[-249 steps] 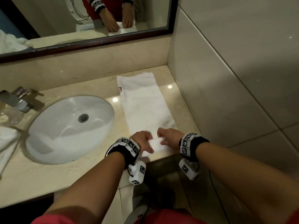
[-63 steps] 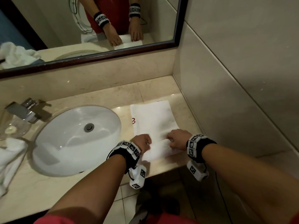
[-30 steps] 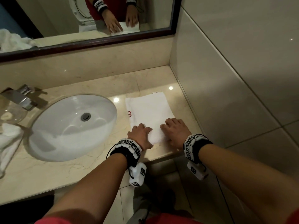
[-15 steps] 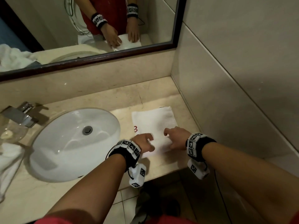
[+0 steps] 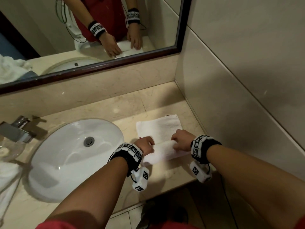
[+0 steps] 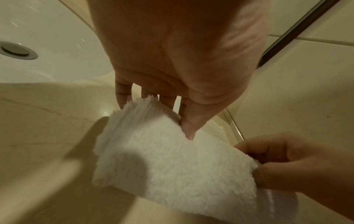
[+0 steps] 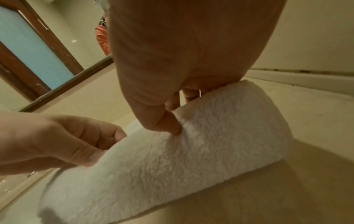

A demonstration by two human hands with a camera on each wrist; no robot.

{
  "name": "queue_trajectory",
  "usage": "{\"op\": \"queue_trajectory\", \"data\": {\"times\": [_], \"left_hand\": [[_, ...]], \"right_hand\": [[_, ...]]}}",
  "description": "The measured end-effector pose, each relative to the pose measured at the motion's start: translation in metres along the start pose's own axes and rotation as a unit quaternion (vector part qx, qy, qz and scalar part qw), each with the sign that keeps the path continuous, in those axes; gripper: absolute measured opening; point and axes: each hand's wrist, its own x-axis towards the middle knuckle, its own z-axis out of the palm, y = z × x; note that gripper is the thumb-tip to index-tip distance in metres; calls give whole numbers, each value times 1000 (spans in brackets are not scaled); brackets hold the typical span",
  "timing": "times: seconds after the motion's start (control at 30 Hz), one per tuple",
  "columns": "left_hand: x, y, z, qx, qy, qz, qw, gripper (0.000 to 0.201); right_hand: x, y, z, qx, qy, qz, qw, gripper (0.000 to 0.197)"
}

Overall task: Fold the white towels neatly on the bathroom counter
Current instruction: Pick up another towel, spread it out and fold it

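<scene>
A white towel [image 5: 159, 129] lies folded on the beige counter [image 5: 125, 109], right of the sink. Its near edge is raised off the counter into a thick fold [image 5: 165, 152]. My left hand [image 5: 145, 145] pinches the left end of that fold, thumb on the terry cloth [image 6: 172, 159] and fingers behind it. My right hand [image 5: 181, 142] pinches the right end the same way, thumb pressed into the towel [image 7: 210, 144]. Both wrists carry black bands with printed markers.
A white oval sink [image 5: 74, 154] sits left of the towel, with a chrome tap [image 5: 16, 131] at its far left. More white cloth [image 5: 6, 179] hangs at the left edge. A tiled wall [image 5: 231, 96] closes the right side; a framed mirror [image 5: 92, 30] runs along the back.
The towel went from a long strip to a short folded rectangle. Half a second ago my hands lay on its near part; now both pinch the near edge and have lifted it.
</scene>
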Motion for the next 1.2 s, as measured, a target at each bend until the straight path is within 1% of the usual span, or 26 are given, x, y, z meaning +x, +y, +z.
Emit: {"op": "queue_trajectory", "data": {"times": [0.1, 0.17, 0.23, 0.27, 0.33, 0.4, 0.43, 0.5, 0.6, 0.67, 0.73, 0.77, 0.87, 1.0, 1.07, 1.2], "left_hand": [[1, -2, 3, -1, 29, -6, 1000, 28], [-1, -3, 6, -9, 54, -21, 998, 21], [-4, -3, 8, -20, 97, -38, 994, 18], [-6, -3, 10, -17, 124, -44, 991, 18], [-12, 1, 15, 19, 182, -33, 983, 14], [-16, 3, 21, 63, 229, -3, 971, 11], [-18, 4, 25, 80, 240, 9, 968, 12], [-20, 8, 33, 102, 252, 33, 962, 18], [-29, 14, 47, 120, 274, 49, 953, 28], [-36, 16, 56, 170, 268, 43, 947, 46], [-41, 20, 65, 216, 254, 34, 942, 65], [-42, 22, 69, 228, 253, 30, 940, 68], [-40, 23, 78, 242, 264, 19, 934, 63], [-38, 21, 81, 250, 268, 13, 930, 58], [-38, 23, 83, 246, 249, 7, 937, 62], [-44, 30, 89, 218, 215, 4, 952, 73]], "right_hand": [[0, -3, -1, 11, 0, 2, 1000, 39], [-1, -3, 1, 23, 13, 8, 1000, 45], [-4, -2, 2, 11, 34, 18, 999, 51], [-5, -2, 3, -17, 52, 12, 998, 50], [-12, -1, 7, -84, 118, -36, 989, 38], [-19, -3, 12, -142, 172, -90, 971, 21], [-22, -2, 16, -162, 190, -105, 963, 17], [-26, 3, 23, -182, 216, -123, 951, 18], [-34, 6, 30, -185, 230, -126, 947, 14], [-42, 8, 31, -173, 209, -115, 956, 11], [-50, 13, 33, -156, 190, -119, 962, 22], [-55, 15, 33, -149, 177, -124, 965, 31], [-66, 22, 36, -132, 150, -142, 970, 51], [-77, 29, 45, -141, 136, -145, 970, 65], [-80, 30, 47, -150, 135, -138, 970, 68], [-86, 30, 53, -173, 168, -148, 959, 68]]}}
